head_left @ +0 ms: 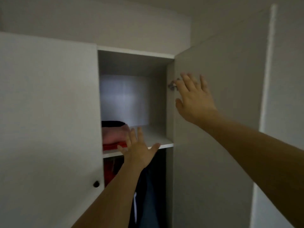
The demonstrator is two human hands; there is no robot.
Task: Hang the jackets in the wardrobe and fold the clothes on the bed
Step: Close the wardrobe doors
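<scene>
Both bare arms are reaching up toward the wardrobe (131, 53), and the shelf (153, 139) inside it is the thing to steer by. The left hand (138, 148) is hovering at the shelf's front edge with fingers spread wide and nothing in them, fingertips just in front of the folded pile (113, 135). Whether they are touching the cloth I cannot tell. The right hand (192, 97) is spreading flat and empty up and to the right of the shelf, lying over the inner face of the open door (213, 145), its fingertips by the metal hinge (172, 84).

Left of the shelf the other door (49, 112) is standing shut, its dark knob (96, 183) well below shelf height, so only the right bay is giving room to move.

On the shelf, the pile is sitting at the left: something red at the bottom, pink over it, a dark piece on top. The right part of the shelf is lying bare. Behind the pile a pale, blurred box-like shape (123, 99) is filling the back.

Below the shelf, dark jackets (151, 186) are hanging, with a red garment (109, 170) to their left.
</scene>
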